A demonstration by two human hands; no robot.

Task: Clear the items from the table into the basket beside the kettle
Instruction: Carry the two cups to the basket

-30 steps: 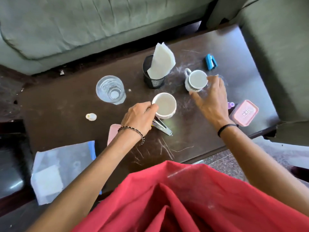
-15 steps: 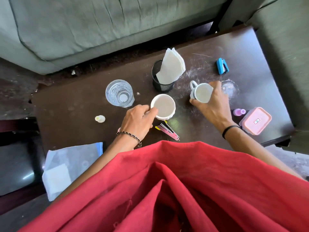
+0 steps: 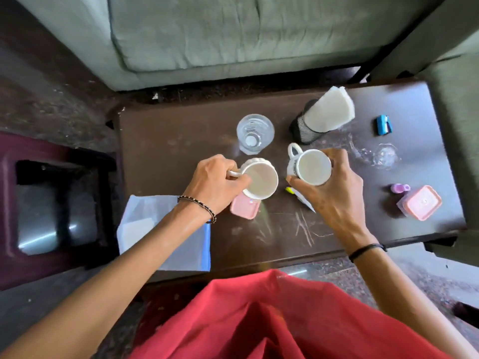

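Note:
My left hand (image 3: 212, 185) grips the handle of a white ribbed cup (image 3: 261, 181) held above the dark table (image 3: 168, 156). A second white mug (image 3: 312, 167) is in my right hand (image 3: 334, 193), fingers wrapped round its body, its handle pointing away. Both cups look empty and lifted off the table. Under the left cup lies a small pink box (image 3: 245, 207). A clear glass (image 3: 255, 133), a black mesh holder with white napkins (image 3: 316, 120), a blue stapler (image 3: 383, 124), a pink lidded box (image 3: 421, 202) and a purple bottle (image 3: 400, 188) stay on the table. No basket or kettle shows.
A plastic bag with white paper (image 3: 160, 231) hangs over the table's left front edge. A grey-green sofa (image 3: 233, 35) runs along the far side and another seat (image 3: 458, 125) on the right. A dark stool (image 3: 54, 203) stands left. Red cloth (image 3: 272, 320) fills the foreground.
Both hands have closed on the cups and raised them off the table. The view has swung left, so the table now sits further right in frame.

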